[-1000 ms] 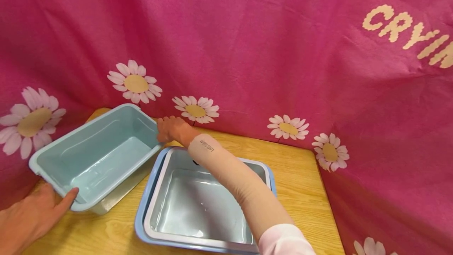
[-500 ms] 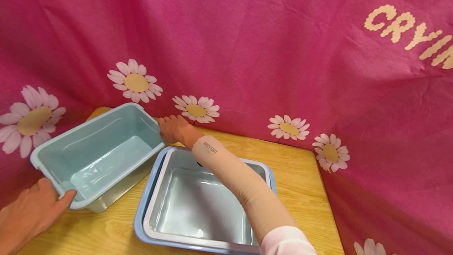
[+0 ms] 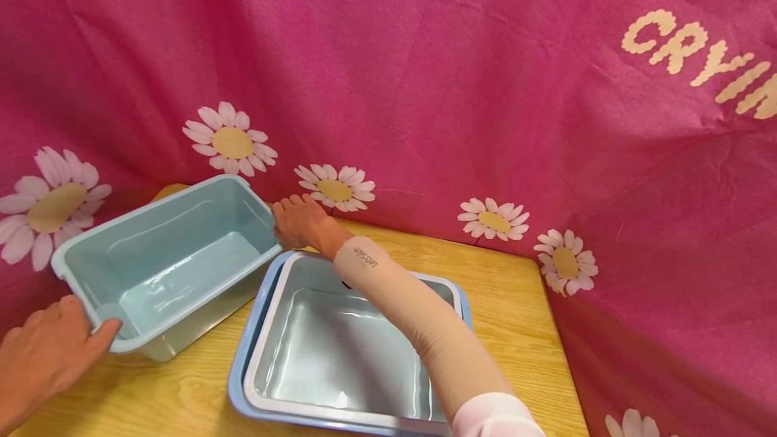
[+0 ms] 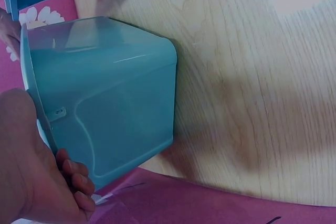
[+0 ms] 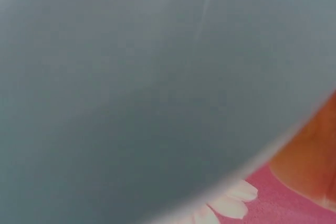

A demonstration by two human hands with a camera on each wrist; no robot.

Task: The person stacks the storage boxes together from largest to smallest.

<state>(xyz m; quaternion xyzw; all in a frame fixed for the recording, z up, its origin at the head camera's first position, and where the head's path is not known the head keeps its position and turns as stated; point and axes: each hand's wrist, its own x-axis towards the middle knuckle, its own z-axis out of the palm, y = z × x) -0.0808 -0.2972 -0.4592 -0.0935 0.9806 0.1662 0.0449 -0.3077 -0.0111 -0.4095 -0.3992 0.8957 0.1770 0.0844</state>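
A light-blue rectangular plastic tub (image 3: 182,268) stands at the left of the table, its open top facing up and nothing visible inside. My left hand (image 3: 51,353) holds its near-left end, thumb over the rim; in the left wrist view the fingers (image 4: 79,177) curl beneath the rim outside the end wall. At the far-right end, my right hand (image 3: 300,221) grips the rim, with its fingertips partly hidden behind the tub. A blurred tub wall (image 5: 147,87) fills most of the right wrist view, with a bit of the hand at its right edge.
Right of the tub sits a grey, white-rimmed basin (image 3: 340,349) nested inside a bluer basin (image 3: 239,369); my right forearm reaches across both. Under everything is a wooden table (image 3: 516,302). Pink daisy-printed cloth (image 3: 413,86) hangs close along the back and sides.
The tub's near end has shifted slightly left and up in the head view, with my left hand. My right hand has moved slightly right. The nested basins have barely moved.
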